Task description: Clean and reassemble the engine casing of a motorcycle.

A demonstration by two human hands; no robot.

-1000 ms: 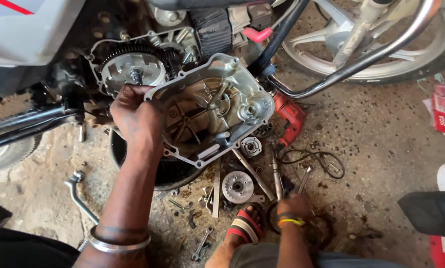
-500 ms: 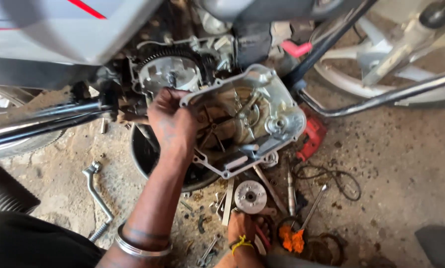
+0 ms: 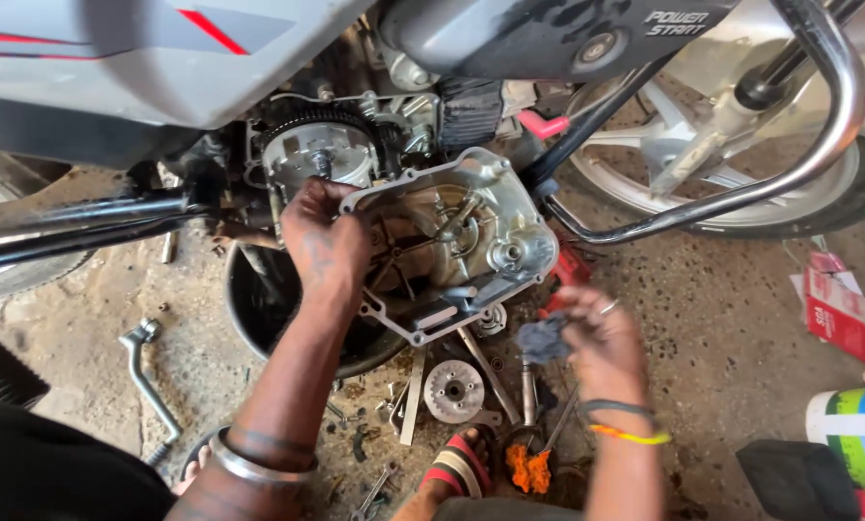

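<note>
My left hand [image 3: 324,246] grips the left edge of a silver engine side cover [image 3: 461,241], held tilted with its hollow inside facing me, in front of a grey motorcycle's engine. Behind the hand the exposed clutch with its toothed ring [image 3: 319,150] shows. My right hand [image 3: 594,340] is raised below the cover's lower right corner and pinches a small dark grey rag [image 3: 544,340]. A black oil drain pan [image 3: 259,318] sits on the floor under the cover.
Loose parts lie on the concrete: a round metal disc [image 3: 454,390], a kick lever [image 3: 145,378], spanners, bolts, an orange-handled tool [image 3: 529,469]. A chrome guard bar [image 3: 741,183] and the wheel [image 3: 702,154] stand to the right. My sandalled foot [image 3: 459,467] is below; a paint can [image 3: 852,434] sits far right.
My right hand rose from the tools on the floor with a grey rag, up toward the cover. My left hand kept its hold on the cover, which shifted slightly rightward in view.
</note>
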